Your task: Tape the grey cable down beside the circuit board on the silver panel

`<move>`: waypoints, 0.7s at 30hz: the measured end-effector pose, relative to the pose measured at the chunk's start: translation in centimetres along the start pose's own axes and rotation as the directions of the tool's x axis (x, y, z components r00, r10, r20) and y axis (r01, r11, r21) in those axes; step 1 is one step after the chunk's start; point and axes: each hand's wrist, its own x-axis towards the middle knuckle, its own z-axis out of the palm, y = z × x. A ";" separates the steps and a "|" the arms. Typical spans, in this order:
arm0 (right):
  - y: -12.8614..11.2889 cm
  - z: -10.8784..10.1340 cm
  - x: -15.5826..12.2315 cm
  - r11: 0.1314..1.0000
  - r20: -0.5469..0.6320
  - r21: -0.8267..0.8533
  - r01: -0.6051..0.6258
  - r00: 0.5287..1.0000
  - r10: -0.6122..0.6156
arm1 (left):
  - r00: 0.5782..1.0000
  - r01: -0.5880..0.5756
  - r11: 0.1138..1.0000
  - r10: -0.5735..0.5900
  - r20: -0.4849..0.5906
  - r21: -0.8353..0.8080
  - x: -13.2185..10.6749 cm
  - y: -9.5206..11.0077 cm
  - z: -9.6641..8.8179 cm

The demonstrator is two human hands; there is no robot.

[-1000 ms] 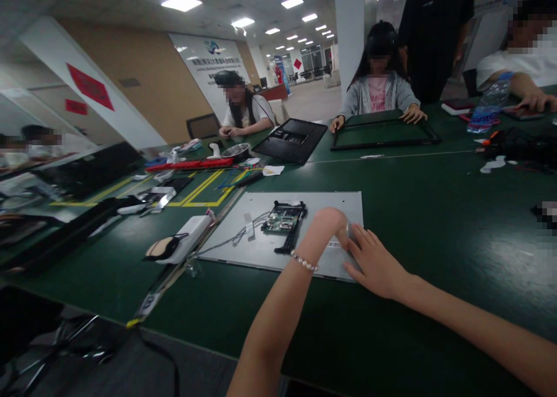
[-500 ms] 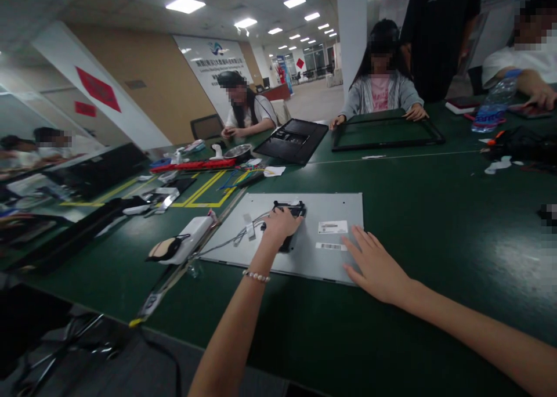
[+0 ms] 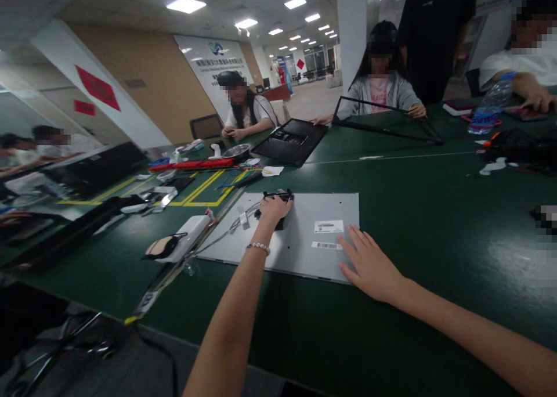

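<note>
A flat silver display panel (image 3: 307, 260) lies back side up on the green table, with white labels (image 3: 328, 227) toward its right. My left hand (image 3: 274, 209) grips a black bracket-like part (image 3: 281, 223) over the panel's upper middle; the palm and fingers hide much of it. Whether that part rests on the panel or hangs just above, I cannot tell. Grey cables (image 3: 230, 228) run from near it across the panel's left side, held by a piece of tape. My right hand (image 3: 374, 263) is open, fingers spread at the panel's right edge beside the labels.
To the left lies a white device with a strap (image 3: 185, 240) beside a long strip. Beyond the panel sit a black plastic cover (image 3: 291, 140) and a metal bowl (image 3: 237, 151). Across the table a person holds a black frame (image 3: 383, 130). A water bottle (image 3: 489, 107) stands far right.
My left hand has moved the black part left and away from me over the panel. My right hand stays at the panel's edge. The person opposite has tilted up the black frame.
</note>
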 end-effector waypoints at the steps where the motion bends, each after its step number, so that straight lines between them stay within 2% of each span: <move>1: 0.0 0.0 0.0 1.000 -0.002 0.000 0.000 1.000 0.000 | 1.000 0.004 1.000 -0.004 0.000 -0.001 0.1 0.0 0.0; 6: 0.1 -0.2 -0.1 1.000 -0.005 0.007 0.002 1.000 -0.002 | 0.999 0.026 0.998 -0.027 -0.018 -0.049 0.8 -0.2 -0.4; 10: 0.3 0.0 0.0 1.000 0.003 0.018 -0.002 1.000 0.002 | 0.986 -0.117 0.991 0.109 -0.128 -0.057 1.9 -0.7 -1.3; 13: 0.5 0.1 0.1 1.000 0.004 0.028 0.003 1.000 -0.003 | 0.974 -0.193 0.981 0.191 -0.117 -0.003 3.0 -0.9 -1.9; 21: 0.7 0.2 0.2 0.999 0.009 0.034 0.000 1.000 -0.001 | 0.953 -0.179 0.983 0.184 -0.239 0.046 4.9 -0.2 -2.5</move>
